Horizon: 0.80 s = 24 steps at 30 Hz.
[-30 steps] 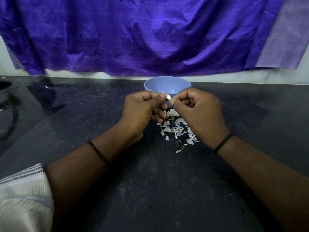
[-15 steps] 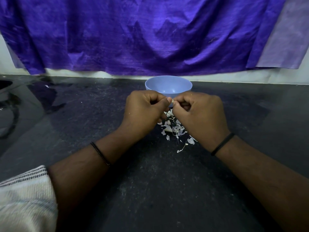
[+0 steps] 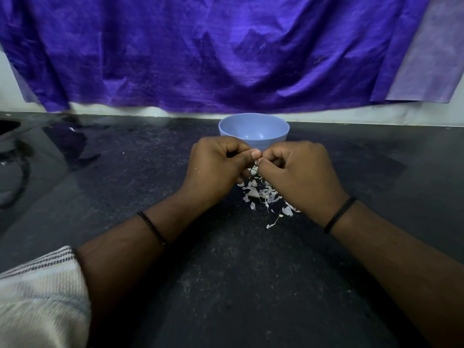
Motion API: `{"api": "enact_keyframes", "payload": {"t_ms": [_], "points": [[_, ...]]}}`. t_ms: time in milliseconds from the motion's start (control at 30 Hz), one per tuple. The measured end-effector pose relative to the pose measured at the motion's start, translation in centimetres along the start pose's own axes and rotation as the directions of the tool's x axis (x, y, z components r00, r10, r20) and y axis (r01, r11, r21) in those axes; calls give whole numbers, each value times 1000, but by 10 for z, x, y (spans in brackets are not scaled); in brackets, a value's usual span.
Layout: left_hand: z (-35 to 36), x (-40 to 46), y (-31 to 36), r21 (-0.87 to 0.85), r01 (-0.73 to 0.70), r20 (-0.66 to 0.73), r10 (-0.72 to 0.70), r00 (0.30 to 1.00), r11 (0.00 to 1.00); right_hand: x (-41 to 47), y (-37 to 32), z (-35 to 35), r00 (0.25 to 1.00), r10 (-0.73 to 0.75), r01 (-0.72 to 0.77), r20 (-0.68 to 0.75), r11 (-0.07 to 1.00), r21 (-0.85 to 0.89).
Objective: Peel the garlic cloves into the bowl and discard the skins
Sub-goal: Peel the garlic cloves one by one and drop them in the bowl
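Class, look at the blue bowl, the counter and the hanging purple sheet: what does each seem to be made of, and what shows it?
Blue bowl: probably plastic, smooth matte, even colour. Counter: likely polished dark stone, speckled, reflective at left. Purple sheet: woven fabric with a slight sheen, creased and draped.

L hand [image 3: 216, 164] & R hand [image 3: 298, 169] curled, thumb tips touching, pinch grip

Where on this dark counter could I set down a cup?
Bare counter lies right of the blue bowl, and also left of it. It is crowded under the left hand and right hand, where the garlic skins lie.
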<state>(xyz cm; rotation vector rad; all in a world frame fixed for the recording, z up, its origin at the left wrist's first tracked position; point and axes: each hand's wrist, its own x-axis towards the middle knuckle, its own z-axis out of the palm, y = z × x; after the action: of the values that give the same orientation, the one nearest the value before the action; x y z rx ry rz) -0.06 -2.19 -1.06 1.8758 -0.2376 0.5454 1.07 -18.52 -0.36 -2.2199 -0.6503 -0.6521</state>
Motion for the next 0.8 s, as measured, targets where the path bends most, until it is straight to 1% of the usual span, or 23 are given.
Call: {"api": "enact_keyframes", "payload": {"t_ms": [133, 300, 367, 467, 533, 667, 800], "points": [[3, -1, -1, -66, 30, -22, -32, 999, 997, -2, -1, 1, 999, 41, -39, -23, 997, 72], [8, -3, -1, -71, 20, -22, -22, 1000, 997, -4, 0, 5, 995, 81, -74, -54, 989, 130], [7, -2, 0, -71, 13, -21, -14, 1000, 997, -2, 1, 4, 993, 116, -109, -30, 976, 188], [5, 0, 1, -128, 25, -15, -27, 1000, 991, 1, 1, 3, 984, 175, -176, 34, 927, 332], [4, 1, 0, -153, 35, -7, -36, 999, 988, 3, 2, 3, 983, 171, -182, 62, 910, 372], [3, 1, -1, -166, 55, -6, -57, 998, 985, 4, 4, 4, 982, 158, -185, 103, 911, 369], [8, -1, -3, -188, 68, -10, -71, 997, 980, 3, 5, 5, 982, 176, -191, 74, 921, 339]]}}
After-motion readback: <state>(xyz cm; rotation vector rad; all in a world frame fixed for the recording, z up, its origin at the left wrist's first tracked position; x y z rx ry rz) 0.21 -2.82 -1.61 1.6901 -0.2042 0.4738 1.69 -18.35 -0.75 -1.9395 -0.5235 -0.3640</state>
